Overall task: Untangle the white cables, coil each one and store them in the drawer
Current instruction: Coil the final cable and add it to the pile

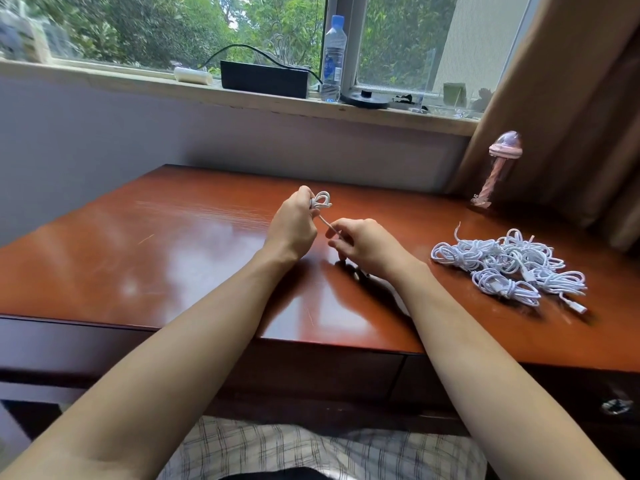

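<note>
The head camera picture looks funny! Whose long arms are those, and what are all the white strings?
There is no robot here. A person wears a camera on their head, so you see their own two arms reaching out, as if through their eyes. They sit at a shiny brown desk. The left hand holds a small bundle of white cable wound into loops. The right hand pinches the loose end that runs out of that bundle. To the right lies a pile of more white cables, looped into bundles. A pink bottle stands in the far corner, and a water bottle stands on the windowsill.
</note>
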Demonstrator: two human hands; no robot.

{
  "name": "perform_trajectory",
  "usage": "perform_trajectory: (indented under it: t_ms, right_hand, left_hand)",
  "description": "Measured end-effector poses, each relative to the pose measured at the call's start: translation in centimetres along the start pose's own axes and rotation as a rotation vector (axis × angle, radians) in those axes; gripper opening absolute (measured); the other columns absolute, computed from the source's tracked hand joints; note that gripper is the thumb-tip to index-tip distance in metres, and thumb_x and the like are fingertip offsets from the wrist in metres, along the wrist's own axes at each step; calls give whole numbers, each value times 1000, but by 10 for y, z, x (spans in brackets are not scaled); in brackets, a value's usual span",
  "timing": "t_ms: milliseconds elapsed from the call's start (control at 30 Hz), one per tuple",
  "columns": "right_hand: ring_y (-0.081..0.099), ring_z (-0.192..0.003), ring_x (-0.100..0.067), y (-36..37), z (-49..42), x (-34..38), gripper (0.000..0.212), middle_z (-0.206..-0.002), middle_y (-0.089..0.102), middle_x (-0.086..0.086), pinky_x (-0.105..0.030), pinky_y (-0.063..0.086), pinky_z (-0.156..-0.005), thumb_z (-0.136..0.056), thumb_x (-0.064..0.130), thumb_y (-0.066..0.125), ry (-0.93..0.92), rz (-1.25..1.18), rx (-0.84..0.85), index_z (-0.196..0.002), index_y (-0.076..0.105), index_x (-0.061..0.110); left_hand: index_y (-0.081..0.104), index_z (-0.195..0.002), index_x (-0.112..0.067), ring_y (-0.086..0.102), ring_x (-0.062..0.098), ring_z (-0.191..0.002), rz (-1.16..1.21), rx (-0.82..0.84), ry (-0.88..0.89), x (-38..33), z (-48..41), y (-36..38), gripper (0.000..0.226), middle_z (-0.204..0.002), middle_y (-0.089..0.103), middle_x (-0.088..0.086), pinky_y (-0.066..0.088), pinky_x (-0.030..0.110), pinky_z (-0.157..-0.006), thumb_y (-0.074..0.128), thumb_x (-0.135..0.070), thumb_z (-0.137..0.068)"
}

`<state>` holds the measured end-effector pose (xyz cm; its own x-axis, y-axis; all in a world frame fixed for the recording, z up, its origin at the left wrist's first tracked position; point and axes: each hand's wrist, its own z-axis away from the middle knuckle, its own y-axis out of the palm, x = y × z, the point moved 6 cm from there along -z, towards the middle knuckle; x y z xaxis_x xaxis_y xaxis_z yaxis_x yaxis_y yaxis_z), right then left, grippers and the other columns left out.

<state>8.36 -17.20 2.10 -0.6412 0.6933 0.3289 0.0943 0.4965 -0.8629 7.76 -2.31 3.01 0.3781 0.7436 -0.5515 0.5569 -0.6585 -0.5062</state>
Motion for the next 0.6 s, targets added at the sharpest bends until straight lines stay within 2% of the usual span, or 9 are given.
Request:
perform_trajectory:
  t_ms: [67,167,233,367,433,500,600]
  right_hand:
    - [69,-81,-30,-5,-3,3,13,-85,75,-2,-38,55,-74,-97,30,61,-42,226,-77,-104,71,26]
    - [64,-65,-33,-25,1,13,15,-73,72,-3,-32,46,-59,-93,30,63,-220,471,-392,-90,77,26]
    - [58,-59,-27,-34,7,19,16,-69,70,3,-30,40,-57,-90,33,62,-313,518,-519,-88,78,29]
    - [56,-64,-22,-38,10,23,22,-73,69,7,-32,47,-54,-95,38,57,-349,442,-552,-90,77,31]
    - [56,-68,-20,-41,12,23,14,-74,67,8,-34,50,-51,-94,35,63,-345,410,-559,-89,75,30]
    - [57,-72,-20,-44,14,22,9,-77,66,8,-35,52,-51,-92,32,67,-335,352,-564,-91,75,30]
    - [59,-74,-19,-52,14,16,17,-82,62,6,-29,49,-55,-89,44,67,-282,227,-613,-86,78,31]
  left_hand:
    - [54,-96,-4,62,37,-92,-86,14,27,-1,-1,1,10,-101,69,16,50,46,-75,56,5,-91]
    - [59,-101,-5,58,39,-93,-191,65,58,0,-1,4,14,-102,67,16,48,47,-75,55,4,-90]
    - [63,-106,-6,58,39,-96,-207,122,62,3,-2,9,22,-104,67,15,48,48,-79,55,4,-89]
    - [68,-96,-9,63,31,-93,-30,228,61,1,4,16,21,-95,66,11,53,41,-86,56,7,-88]
    - [67,-90,-8,65,23,-92,91,303,55,-1,8,20,23,-93,67,9,52,27,-85,57,12,-88]
    - [68,-98,-4,65,13,-90,161,362,51,-4,13,21,17,-96,70,9,47,15,-81,59,9,-92]
    - [69,-103,-7,65,9,-89,245,443,66,-12,18,22,14,-97,72,5,49,15,-81,62,1,-95]
